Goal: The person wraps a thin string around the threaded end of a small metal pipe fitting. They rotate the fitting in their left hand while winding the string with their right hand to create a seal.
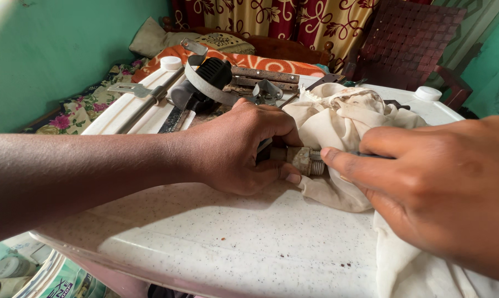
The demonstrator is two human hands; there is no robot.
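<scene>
Gripping a dirty threaded metal fitting point(306, 160) at the middle of the speckled white table point(244, 243), my left hand point(238, 149) is curled shut around its near end, fingers wrapped over the top and thumb tucked beneath, so only the corroded threaded part shows between my two hands. My right hand point(442, 187) comes in from the right with a stained cream cloth point(343, 118) bunched beneath and behind it; its fingers are closed down, the thumb tip pressing against the threads and the fingers above pinching something dark and thin, which I cannot make out clearly. The cloth drapes off toward the lower right corner of the table and touches the fitting from behind. Farther back on the table, just behind my left hand, I see a curved metal strap clamp point(202, 83) looped around a black handle point(208, 77), a rusty flat metal bar point(263, 74) lying across, and a grey metal bracket point(131, 90) off to the left. Beyond the table there is a bed with an orange patterned cover point(249, 59) and red and cream floral curtains point(293, 19).
</scene>
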